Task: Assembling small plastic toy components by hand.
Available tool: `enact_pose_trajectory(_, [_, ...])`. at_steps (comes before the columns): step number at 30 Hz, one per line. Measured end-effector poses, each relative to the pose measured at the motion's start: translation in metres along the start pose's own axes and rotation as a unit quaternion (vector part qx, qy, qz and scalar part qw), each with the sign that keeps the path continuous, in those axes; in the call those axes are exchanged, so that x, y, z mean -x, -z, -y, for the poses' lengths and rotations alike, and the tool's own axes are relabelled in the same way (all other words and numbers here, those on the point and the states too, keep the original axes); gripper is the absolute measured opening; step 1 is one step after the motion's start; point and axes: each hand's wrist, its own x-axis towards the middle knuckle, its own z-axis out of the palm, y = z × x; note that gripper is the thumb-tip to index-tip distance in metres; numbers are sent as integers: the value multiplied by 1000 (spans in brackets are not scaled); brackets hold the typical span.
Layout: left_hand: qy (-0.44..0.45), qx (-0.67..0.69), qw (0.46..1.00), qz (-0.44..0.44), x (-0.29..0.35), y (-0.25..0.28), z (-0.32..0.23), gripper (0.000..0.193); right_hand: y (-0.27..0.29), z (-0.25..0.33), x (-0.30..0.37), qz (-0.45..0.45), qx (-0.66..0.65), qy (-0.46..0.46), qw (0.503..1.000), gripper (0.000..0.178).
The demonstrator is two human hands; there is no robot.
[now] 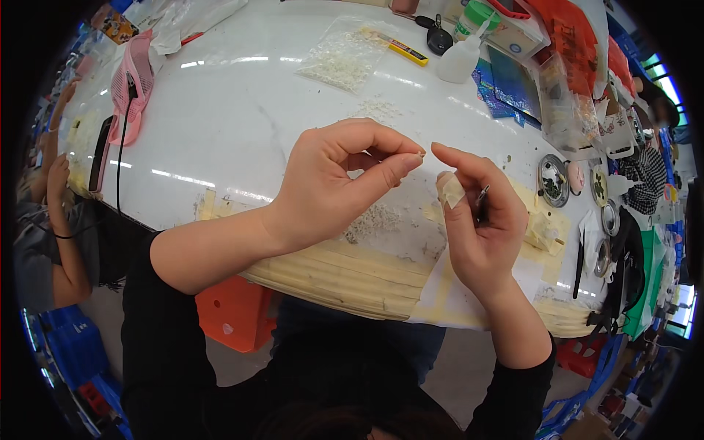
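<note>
My left hand point(330, 172) is raised over the white table, with thumb and index finger pinched at the tips. A tiny light-brown piece point(422, 154) shows between those tips, too small to name. Close by on the right is my right hand point(488, 227), its fingers curled and its thumb and index tips apart. Beige tape point(450, 189) wraps that thumb. A slim metal tool point(482, 196) lies inside the curled fingers; most of it is hidden. Below the hands, small pale bits point(374, 222) are scattered on the tabletop.
Beyond my hands lie a clear bag of pale pieces point(341, 59), a yellow cutter point(403, 49) and a white squeeze bottle point(460, 62). Round metal dishes point(553, 180) stand at right. Beige tape covers the table's near edge point(345, 282). Another person's arm point(59, 213) is at far left.
</note>
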Motion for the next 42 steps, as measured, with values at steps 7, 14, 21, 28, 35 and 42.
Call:
enact_pose_trajectory(7, [34,57,997,-30,-1,-4,0,15,3,0,-2,39,67,79,994,53])
enact_pose_trajectory(14, [42,15,999,-3,-1,1,-2,12,3,0,-2,41,76,73,994,53])
enact_pose_trajectory(21, [-12,-20,1000,5,-1,0,-2,13,7,6,-7,42,102,74,991,37])
enact_pose_trajectory(28, [-119,-104,987,37,-1,0,-4,17,13,-1,-8,43,298,97,949,28])
enact_pose_trajectory(35, [-175,-127,976,40,-4,0,-3,20,12,-2,-6,48,334,112,935,26])
enact_pose_trajectory(42, [-191,-132,972,40,-5,0,-3,22,11,-2,-6,49,331,109,936,24])
